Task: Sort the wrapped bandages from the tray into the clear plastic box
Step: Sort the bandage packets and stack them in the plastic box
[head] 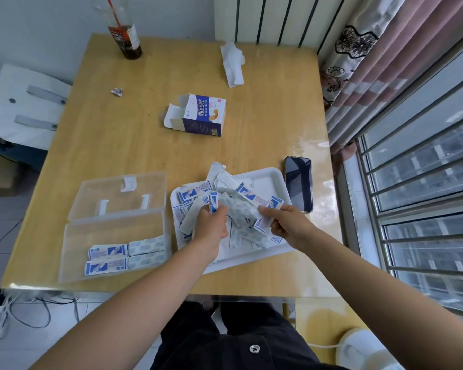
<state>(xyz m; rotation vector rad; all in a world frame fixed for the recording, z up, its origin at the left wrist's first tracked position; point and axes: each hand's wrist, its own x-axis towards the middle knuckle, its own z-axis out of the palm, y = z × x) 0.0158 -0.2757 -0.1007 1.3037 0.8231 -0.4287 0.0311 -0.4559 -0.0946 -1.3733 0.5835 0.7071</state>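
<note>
- Head view, the hands: the left hand [211, 225] is curled over the tray [274, 175] and pinches one wrapped bandage [213, 202] at its fingertips. The right hand [285, 222] is also curled, and pinches a second bandage [262, 225] by its end, over the tray's near right part.
- Head view, the relation that counts: the clear plastic box [72, 252] lies just beside the tray's left edge, lid [118, 193] thrown back toward the table's far edge. The left hand is therefore the nearer one, and its way to the box runs leftward and toward the near edge.
- Head view, the axis: the pinched bandage points toward the table's far edge, while the stacks [125, 256] in the box's near right corner lie lengthwise along the near edge. I judge that it needs a quarter turn before it can be set down.
- Head view, the rest of the work: a loose pile [241, 206] fills the middle of the tray, lying in every direction.
- Head view, what is unclear:
  - The left hand covers part of the pile.
  - I cannot tell whether the right hand holds one bandage or several.
  - The box's clear walls are faint, and the printing is blurred.
</note>
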